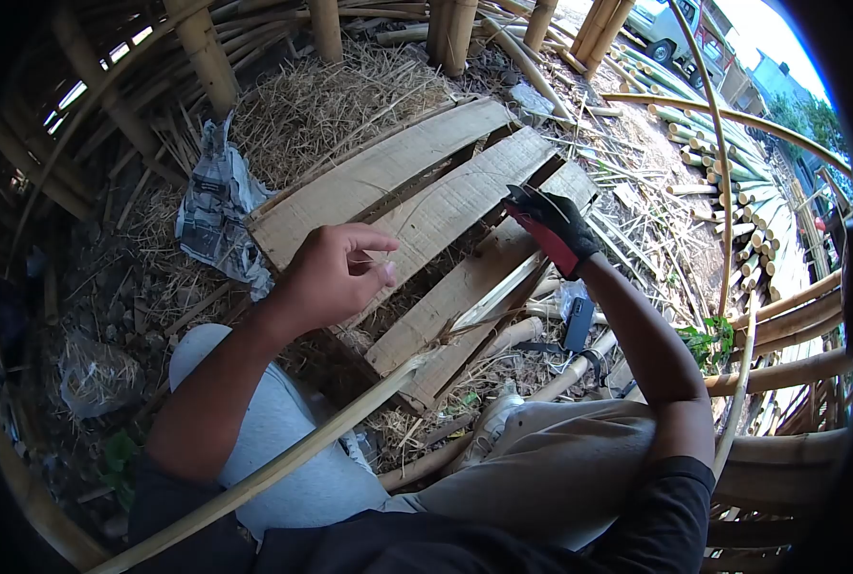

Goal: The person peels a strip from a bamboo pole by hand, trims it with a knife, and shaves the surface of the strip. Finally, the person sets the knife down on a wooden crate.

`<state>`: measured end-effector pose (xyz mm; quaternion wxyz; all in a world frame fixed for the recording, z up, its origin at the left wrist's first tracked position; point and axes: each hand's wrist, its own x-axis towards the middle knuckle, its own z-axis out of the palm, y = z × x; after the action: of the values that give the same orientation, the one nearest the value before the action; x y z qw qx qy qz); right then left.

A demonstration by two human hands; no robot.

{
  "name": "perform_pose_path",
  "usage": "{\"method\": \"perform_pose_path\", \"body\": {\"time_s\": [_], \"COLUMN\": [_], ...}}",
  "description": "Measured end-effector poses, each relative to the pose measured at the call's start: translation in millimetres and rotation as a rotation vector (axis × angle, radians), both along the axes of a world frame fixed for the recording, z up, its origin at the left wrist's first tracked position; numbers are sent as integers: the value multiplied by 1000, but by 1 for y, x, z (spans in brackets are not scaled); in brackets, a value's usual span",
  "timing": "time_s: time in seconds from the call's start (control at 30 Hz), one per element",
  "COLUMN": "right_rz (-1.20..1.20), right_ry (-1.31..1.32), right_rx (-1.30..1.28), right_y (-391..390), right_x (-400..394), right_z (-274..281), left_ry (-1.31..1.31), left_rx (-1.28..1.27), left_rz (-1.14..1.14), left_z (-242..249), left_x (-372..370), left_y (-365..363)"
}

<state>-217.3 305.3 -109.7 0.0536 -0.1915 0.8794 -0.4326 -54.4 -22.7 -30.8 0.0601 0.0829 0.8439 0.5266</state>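
My left hand [340,273], bare, hovers over the near left side of a wooden slatted pallet [446,206]. Its thumb and forefinger are apart, and nothing plainly shows between them. My right hand [558,230], in a black and red glove, is closed around a knife [534,203] with a dark blade above the pallet's right side. A thin pale fibre arcs over the boards between the hands. One long split bamboo strip [340,421] slants from the lower left, across my left leg and onto the pallet's near edge; its end by the right hand is partly hidden.
Crumpled newspaper [218,206] lies left of the pallet, beside straw-like shavings [336,105]. Bamboo poles [756,225] are stacked at right. A phone-like dark object [578,325] sits below my right wrist. Upright bamboo posts [455,33] stand behind; a vehicle [661,29] is beyond.
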Motion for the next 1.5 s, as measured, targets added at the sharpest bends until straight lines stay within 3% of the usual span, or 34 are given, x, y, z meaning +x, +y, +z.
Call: {"method": "perform_pose_path", "body": {"time_s": [0.03,0.13,0.23,0.27,0.37,0.67,0.8,0.9,1.03,1.2,1.3,1.43,1.5], "right_rz": [-14,-27,-59,-17,-8,-13,-116,-131,57,238,366,246,218], "right_ry": [-25,-135,-355,-210,-19,-77,-269,-211,-327,-201,-272,-423,-331], "right_rx": [46,-189,-549,-318,-11,-139,-286,-304,-365,195,239,-29,-65], "right_y": [-2,0,-4,-3,0,-2,-4,-4,3,-4,-7,-13,-14], "right_x": [6,-7,-4,3,0,-3,2,-1,1,12,8,6,5], "right_z": [7,-11,-8,2,0,0,31,37,62,97,88,85,85], "left_ry": [-154,-370,-491,-514,-580,-705,-664,-581,-457,-449,-462,-455,-458], "left_rx": [77,143,190,198,135,116,130,185,252,283,277,260,257], "left_rz": [-31,-80,-90,-89,-176,-229,-180,-182,-188,-97,-86,-98,-102], "left_z": [1,-3,-8,-10,-7,3,14,12,3,6,3,2,1], "left_x": [3,8,10,11,9,15,17,18,18,19,18,19,20], "left_y": [6,15,18,18,16,17,18,18,18,19,18,19,19]}}
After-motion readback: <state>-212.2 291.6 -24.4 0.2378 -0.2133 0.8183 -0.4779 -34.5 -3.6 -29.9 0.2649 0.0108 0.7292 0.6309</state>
